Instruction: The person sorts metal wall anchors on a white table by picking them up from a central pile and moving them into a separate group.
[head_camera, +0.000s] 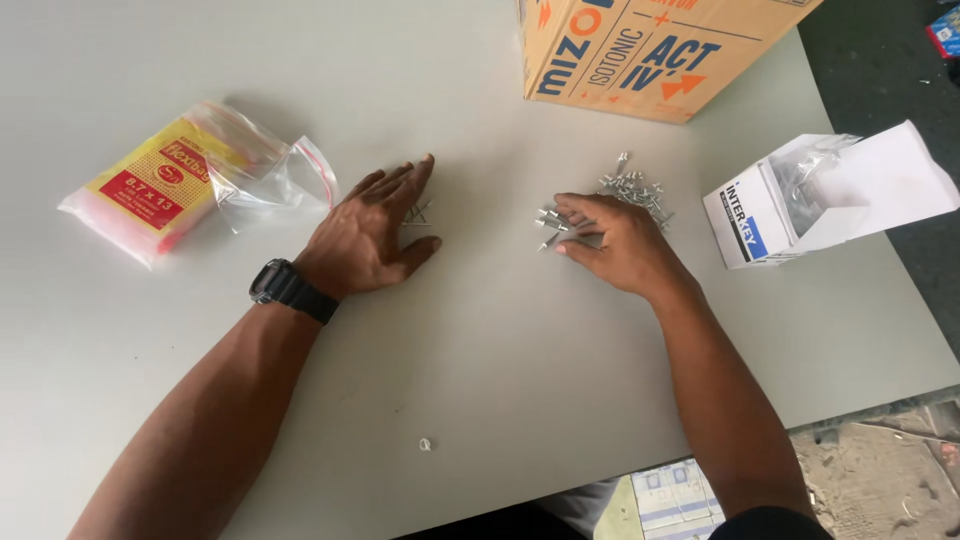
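L hand (372, 232): laid flat, fingers spread, few screws (417, 213) kept under fingertips.
R hand (612, 240): fingers curled, screws raked from main pile (632, 188), nothing gripped.
Progress: small batch separated; bulk left unsorted, zip bags (165, 180) unfilled.

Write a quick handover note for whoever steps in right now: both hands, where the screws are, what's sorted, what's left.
Left hand: flat on the table, covering a few separated screws.
Right hand: fingertips on the main screw pile, nothing gripped.
Open white box right of the pile; pack of zip bags far left, one loose bag beside it.
Done: a few screws set aside.
Left: most of the pile; nothing visibly bagged yet.
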